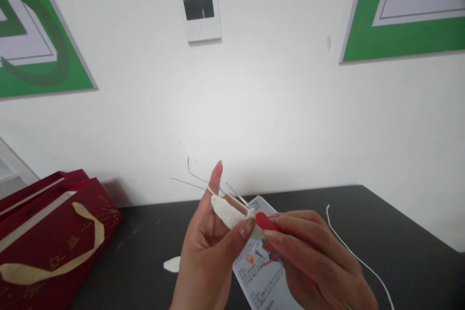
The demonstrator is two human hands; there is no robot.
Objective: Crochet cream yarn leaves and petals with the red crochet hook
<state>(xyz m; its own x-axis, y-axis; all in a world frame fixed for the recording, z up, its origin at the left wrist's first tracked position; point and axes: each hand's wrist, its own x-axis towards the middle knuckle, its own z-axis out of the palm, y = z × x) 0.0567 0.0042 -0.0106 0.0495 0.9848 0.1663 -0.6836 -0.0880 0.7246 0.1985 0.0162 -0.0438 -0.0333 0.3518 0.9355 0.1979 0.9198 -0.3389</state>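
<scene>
My left hand pinches a white crocheted piece between thumb and fingers, its index finger pointing up. White yarn runs over that finger. Two thin dark wires stick out past the piece to the upper left. In my right hand is a crochet hook with a red handle. The hook's metal shaft points up and left, at the edge of the crocheted piece. My fingers hide part of the stitches and most of the handle.
A printed sheet lies on the black table under my hands. White yarn trails at the right. Left of my wrist is a small white piece. Dark red gift bags stand at the left, against the white wall.
</scene>
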